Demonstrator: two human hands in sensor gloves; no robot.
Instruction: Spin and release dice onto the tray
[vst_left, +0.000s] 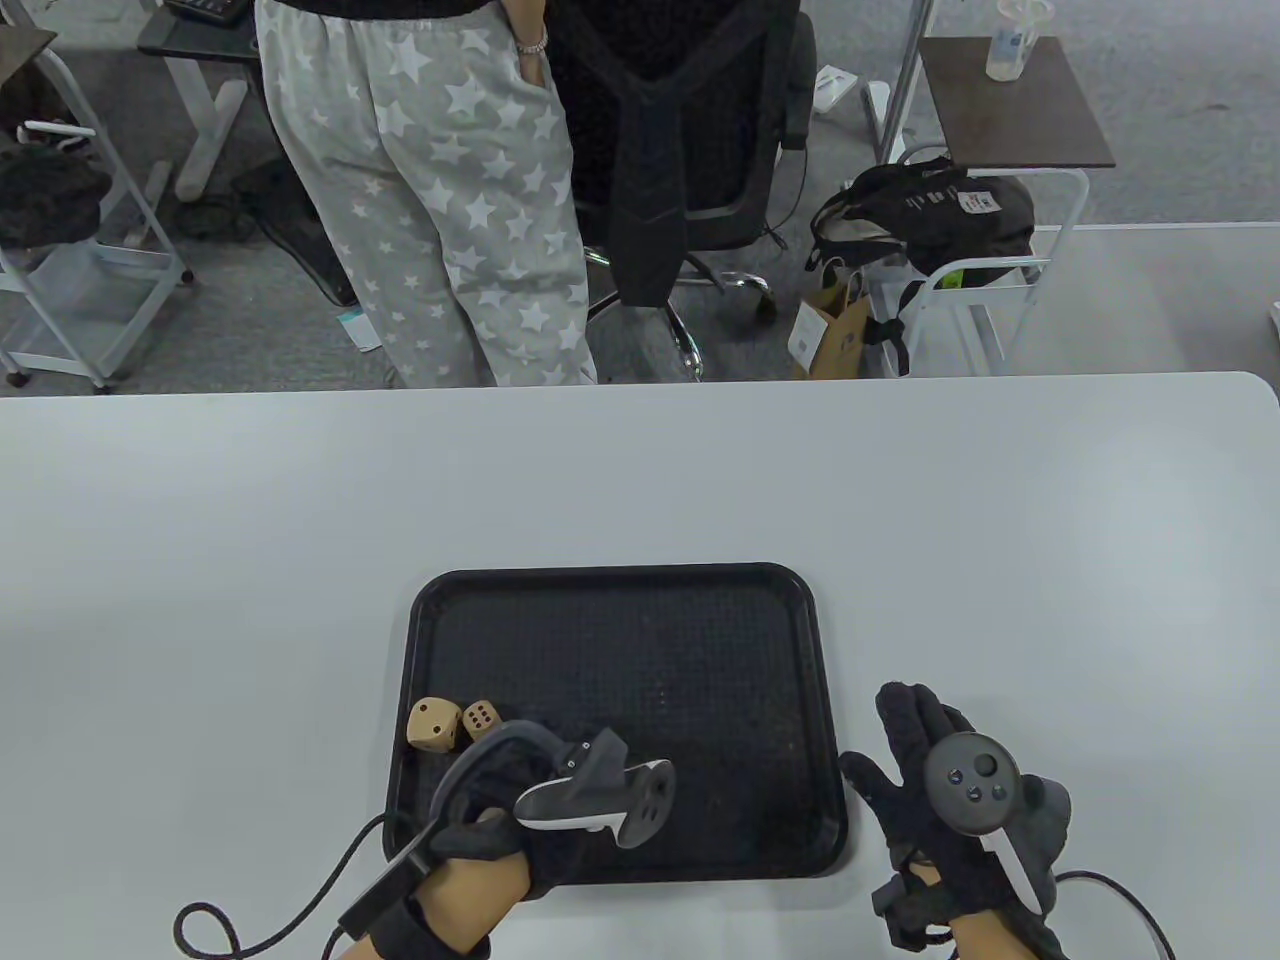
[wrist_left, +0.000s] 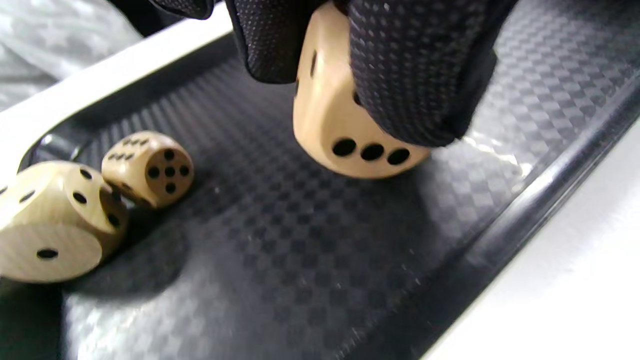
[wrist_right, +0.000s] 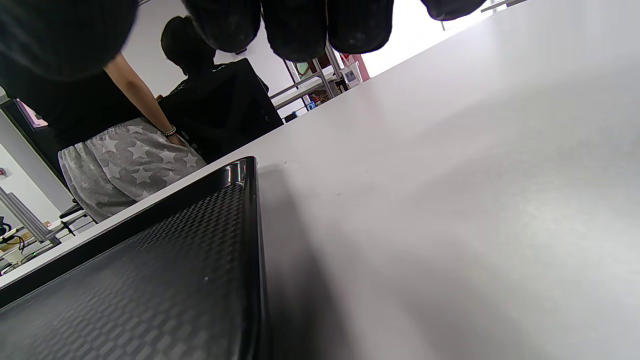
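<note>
Left hand (vst_left: 520, 800) fingers (wrist_left: 400, 75) pinch die (wrist_left: 345, 130) low over tray (wrist_left: 525, 210). Right hand (vst_left: 940, 790) flat on worktop (vst_left: 1050, 560), fingers slack. You: twist sharply, release clear of two resting dice (wrist_left: 100, 200).

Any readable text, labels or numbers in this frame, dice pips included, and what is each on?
No readable words anywhere.
Held die, pinched by the left hand: a face with three pips.
Large die: a one-pip face.
Small die: a five-pip face.
Bottle label, backpack tag: too small to read.
</note>
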